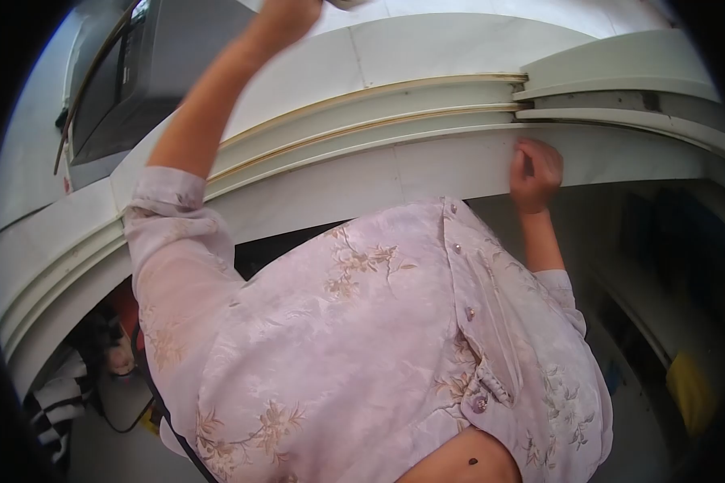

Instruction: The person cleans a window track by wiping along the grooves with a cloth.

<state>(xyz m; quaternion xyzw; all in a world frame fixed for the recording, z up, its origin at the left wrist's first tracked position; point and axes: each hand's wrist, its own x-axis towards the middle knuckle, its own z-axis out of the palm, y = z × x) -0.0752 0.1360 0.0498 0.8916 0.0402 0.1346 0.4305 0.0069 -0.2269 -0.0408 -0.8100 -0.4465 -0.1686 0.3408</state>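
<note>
My left arm stretches up and forward across the window sill. My left hand is at the top edge of the view, partly cut off, and its fingers are hidden. Just beyond it shows a sliver of a pale, rounded object, which I cannot make out; the hand seems closed on it. Over the near ledge, below the sliding track, is my right hand. Its fingers are curled into a loose fist, with nothing visible inside.
Sliding-window tracks run across in front of me, with a white-framed panel at the right. A dark grey box-like appliance stands at the upper left. Checkered cloth lies low at the left, and a yellow item at the lower right.
</note>
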